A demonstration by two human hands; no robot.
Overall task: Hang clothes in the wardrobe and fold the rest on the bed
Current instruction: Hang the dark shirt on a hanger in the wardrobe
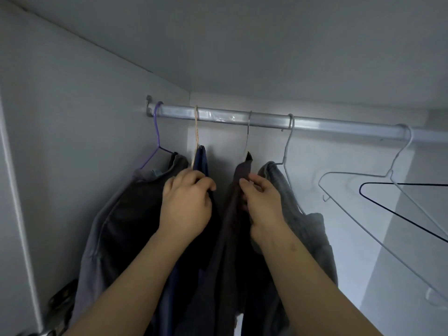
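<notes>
L side of wardrobe (60, 141): purple hanger (156, 132) sits at the rail (218, 117) end, carrying a dark grey garment (121, 214). Next, a beige hanger (196, 132) w/ a navy garment (202, 158); the left hand (186, 204) has its fingers curled into the cloth just below the hanger neck. Centre: a thin hanger (248, 134) holds a dark brownish garment (234, 190), and the right hand (261, 202) pinches its front edge near the collar. Just beside it, a grey wire hanger (287, 141) w/ a grey garment (312, 229). Far R: an empty white hanger (351, 174) and an empty black hanger (400, 184), so there is room for more.

Progress, prob.: 4 items hung, the hands seem to be straightening or spacing 2 of them. Bed and folding pile not in view, so can't tell how much is left.
</notes>
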